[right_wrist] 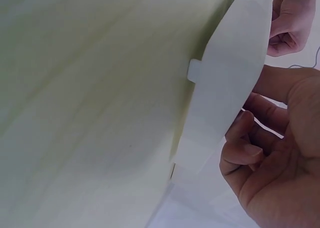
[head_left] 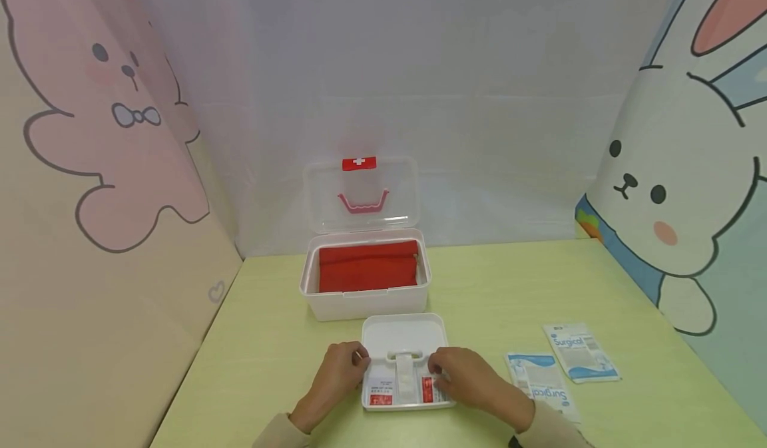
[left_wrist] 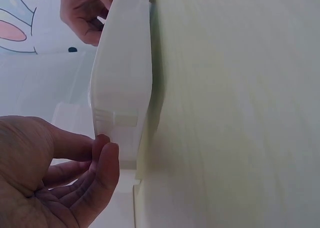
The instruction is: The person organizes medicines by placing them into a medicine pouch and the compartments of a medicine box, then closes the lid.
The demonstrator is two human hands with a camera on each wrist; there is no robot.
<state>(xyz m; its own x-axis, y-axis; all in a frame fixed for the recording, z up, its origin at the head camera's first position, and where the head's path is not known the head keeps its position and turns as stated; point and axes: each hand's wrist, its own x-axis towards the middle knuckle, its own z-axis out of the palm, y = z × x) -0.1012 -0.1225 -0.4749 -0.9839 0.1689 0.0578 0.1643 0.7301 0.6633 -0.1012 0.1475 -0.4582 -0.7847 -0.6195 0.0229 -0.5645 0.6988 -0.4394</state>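
Note:
A shallow white plastic case [head_left: 404, 333] lies with its lid laid back on the table. Inside, a white strap [head_left: 405, 378] runs down the middle, with a red-and-white packet [head_left: 381, 392] on the left and a second red-and-white packet [head_left: 427, 389] on the right. My left hand [head_left: 343, 368] pinches the case's left rim between thumb and fingertips, as the left wrist view shows. My right hand [head_left: 470, 376] bends over the right rim, fingers curled above the right packet. The rim hides some of its fingertips in the right wrist view, so I cannot tell what they hold.
Behind the case stands a white first-aid box [head_left: 365, 306], its clear lid [head_left: 323, 198] raised and a red pouch [head_left: 367, 267] inside. To the right lie two packets marked Surgical, one nearer [head_left: 542, 381] and one farther [head_left: 581, 353]. A white curtain [head_left: 479, 115] hangs behind.

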